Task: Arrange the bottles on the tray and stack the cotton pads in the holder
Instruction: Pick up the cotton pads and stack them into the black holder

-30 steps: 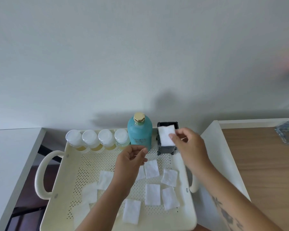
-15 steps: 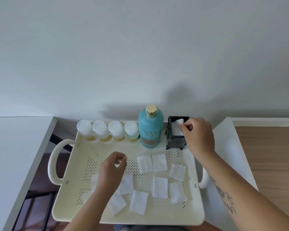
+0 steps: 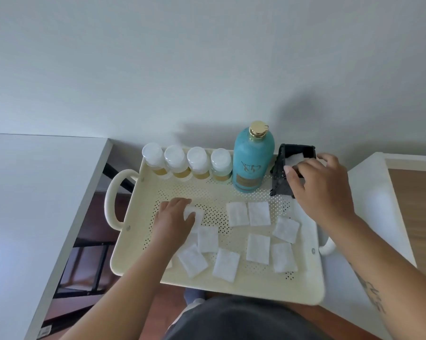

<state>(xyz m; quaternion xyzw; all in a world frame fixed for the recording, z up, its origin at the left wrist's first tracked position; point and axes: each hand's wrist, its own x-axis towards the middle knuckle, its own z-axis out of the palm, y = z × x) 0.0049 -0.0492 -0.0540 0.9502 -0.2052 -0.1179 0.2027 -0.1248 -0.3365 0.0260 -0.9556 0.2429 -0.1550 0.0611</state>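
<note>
A cream perforated tray (image 3: 243, 285) holds several small clear bottles with white caps (image 3: 186, 163) in a row at the back, beside a tall teal bottle with a gold cap (image 3: 252, 160). A black square holder (image 3: 286, 173) stands at the tray's back right with a white cotton pad (image 3: 294, 159) in its mouth. My right hand (image 3: 322, 185) rests over the holder, fingers on that pad. My left hand (image 3: 173, 217) presses on a loose cotton pad (image 3: 196, 214) at the tray's left. Several more pads (image 3: 258, 245) lie scattered flat on the tray.
A white tabletop (image 3: 30, 204) lies to the left with a gap and dark frame beside the tray handle (image 3: 111, 197). A white surface (image 3: 378, 204) and a wooden top (image 3: 418, 212) sit to the right. The wall is close behind the bottles.
My right hand has pushed the pad down into the holder. My left hand has dropped from mid-air onto a pad at the tray's left. The camera view has shifted right.
</note>
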